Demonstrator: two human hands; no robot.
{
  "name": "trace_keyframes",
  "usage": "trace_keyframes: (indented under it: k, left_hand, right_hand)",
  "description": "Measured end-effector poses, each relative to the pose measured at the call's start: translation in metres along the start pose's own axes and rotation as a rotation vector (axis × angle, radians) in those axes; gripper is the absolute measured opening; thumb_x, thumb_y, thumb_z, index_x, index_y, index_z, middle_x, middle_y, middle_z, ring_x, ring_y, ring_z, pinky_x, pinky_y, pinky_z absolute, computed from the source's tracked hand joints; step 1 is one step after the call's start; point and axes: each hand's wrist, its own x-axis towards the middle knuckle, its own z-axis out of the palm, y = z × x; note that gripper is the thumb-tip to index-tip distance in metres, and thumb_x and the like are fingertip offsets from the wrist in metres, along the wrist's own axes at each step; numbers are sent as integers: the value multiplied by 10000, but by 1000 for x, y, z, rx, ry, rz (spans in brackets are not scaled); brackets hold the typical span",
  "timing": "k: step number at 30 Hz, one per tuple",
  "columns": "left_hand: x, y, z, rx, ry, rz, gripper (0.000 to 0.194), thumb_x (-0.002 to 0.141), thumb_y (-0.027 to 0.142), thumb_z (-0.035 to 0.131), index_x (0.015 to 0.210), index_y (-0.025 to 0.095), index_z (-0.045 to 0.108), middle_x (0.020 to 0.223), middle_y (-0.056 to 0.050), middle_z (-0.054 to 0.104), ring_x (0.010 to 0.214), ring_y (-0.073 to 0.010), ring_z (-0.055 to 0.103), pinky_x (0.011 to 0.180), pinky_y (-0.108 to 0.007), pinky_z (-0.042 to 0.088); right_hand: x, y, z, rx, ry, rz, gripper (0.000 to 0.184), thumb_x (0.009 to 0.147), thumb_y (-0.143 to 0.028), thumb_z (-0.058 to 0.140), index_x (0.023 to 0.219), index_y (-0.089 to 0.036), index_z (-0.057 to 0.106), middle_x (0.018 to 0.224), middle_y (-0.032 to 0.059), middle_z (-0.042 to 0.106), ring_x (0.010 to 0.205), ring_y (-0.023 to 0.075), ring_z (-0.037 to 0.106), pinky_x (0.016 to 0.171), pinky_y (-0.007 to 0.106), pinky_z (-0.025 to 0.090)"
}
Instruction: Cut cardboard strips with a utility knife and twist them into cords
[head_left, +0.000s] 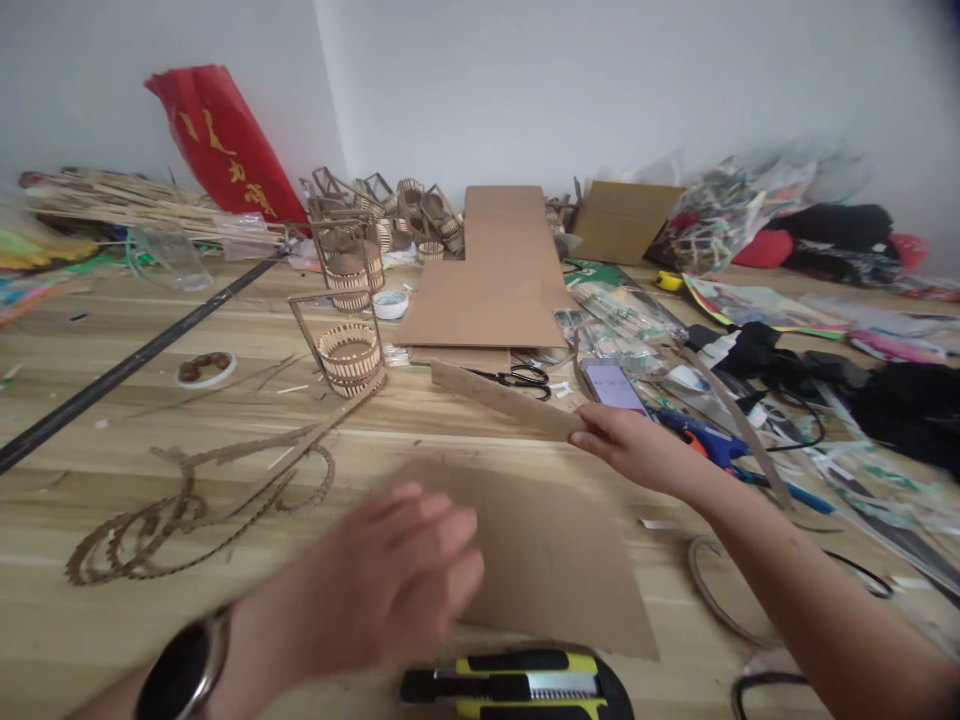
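My right hand (626, 445) pinches the right end of a cardboard piece (506, 402), seen nearly edge-on and tilted above the table. My left hand (397, 570), blurred by motion, hovers over the left part of a cardboard sheet (547, 555); its fingers are loosely bent and apart, with nothing visible in them. Just in front of that sheet lies a yellow and black utility knife (525, 685). Black-handled scissors (525, 378) rest behind the raised piece, partly covered by it. A phone (611, 385) lies just beyond my right hand.
A small handled basket (349, 355) stands left of centre, with several more behind. Curled cardboard strips (187, 515) lie at left. Larger cardboard sheets (487, 300) are stacked at the back. A blue glue gun (705, 437) and plastic packets (622, 315) crowd the right side.
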Motion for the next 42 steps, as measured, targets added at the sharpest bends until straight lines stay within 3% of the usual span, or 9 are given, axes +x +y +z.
trace_keyframes:
  k: [5, 12, 19, 25, 29, 31, 35, 39, 42]
  left_hand:
    - [18, -47, 25, -32, -464, -83, 944, 728, 669, 728, 1496, 213, 422, 1625, -190, 221, 1495, -420, 189, 1175, -603, 240]
    - [20, -43, 31, -73, -583, -129, 1164, 633, 770, 698, 1557, 193, 289, 1643, -211, 13, 1507, -450, 8, 1179, -657, 98]
    - [35, -63, 31, -77, -524, -157, 1094, 651, 702, 745, 1544, 224, 332, 1651, -175, 78, 1516, -417, 63, 1198, -588, 146]
    - [48, -77, 33, 40, -413, -191, 951, 720, 693, 720, 1483, 198, 444, 1618, -199, 245, 1482, -419, 223, 1172, -559, 233]
    - [44, -52, 23, 152, -290, -72, 502, 901, 606, 574, 1111, 164, 687, 1219, -166, 667, 1190, -335, 566, 1027, -474, 413]
    - [41, -39, 18, 177, -201, -21, 410, 1008, 481, 433, 942, 169, 690, 1024, -118, 700, 1033, -275, 611, 939, -429, 461]
    - [39, -39, 22, 256, -13, -57, 304, 966, 382, 565, 1180, 182, 648, 1270, -143, 608, 1180, -309, 524, 991, -468, 442]
    - [34, -58, 39, 153, -140, -80, 379, 944, 315, 622, 1310, 222, 605, 1245, -100, 634, 1117, -262, 559, 955, -412, 485]
    - [26, -67, 48, 101, -130, -108, 340, 971, 278, 574, 1304, 231, 622, 1291, -87, 629, 1156, -254, 547, 986, -413, 478]
  right_hand:
    - [-11, 3, 1, 217, -90, -68, 317, 913, -413, 407, 1044, -220, 622, 952, 45, 721, 872, 204, 664, 758, 310, 515]
    - [-12, 0, 4, 304, -110, -88, 384, 901, -419, 445, 1153, -228, 663, 1062, 62, 732, 972, 233, 670, 865, 360, 524]
    - [-13, -5, 5, 279, -83, -101, 391, 916, -446, 427, 1116, -230, 685, 1031, 69, 739, 942, 227, 677, 853, 336, 529]
    - [-6, 0, 5, 232, -31, -84, 418, 910, -416, 419, 1156, -199, 678, 1150, 101, 732, 1028, 264, 674, 942, 412, 502]
    - [-4, 4, 13, 221, -41, -89, 421, 920, -338, 392, 1191, -200, 684, 1233, 95, 713, 1106, 258, 663, 994, 422, 483]
    - [-4, 0, 20, 215, -63, -112, 423, 928, -314, 391, 1218, -215, 683, 1273, 79, 698, 1154, 248, 646, 1022, 417, 469]
    - [-6, -15, 38, 199, -102, -186, 431, 930, -266, 417, 1283, -226, 661, 1277, 75, 696, 1166, 228, 637, 1023, 392, 470]
    - [-11, -23, 51, 180, -83, -223, 404, 937, -255, 446, 1273, -209, 665, 1198, 115, 703, 1105, 225, 646, 982, 385, 493]
    - [-21, -15, 54, 156, -32, -219, 397, 914, -314, 536, 1273, -196, 659, 1194, 150, 671, 1151, 265, 605, 1014, 442, 468]
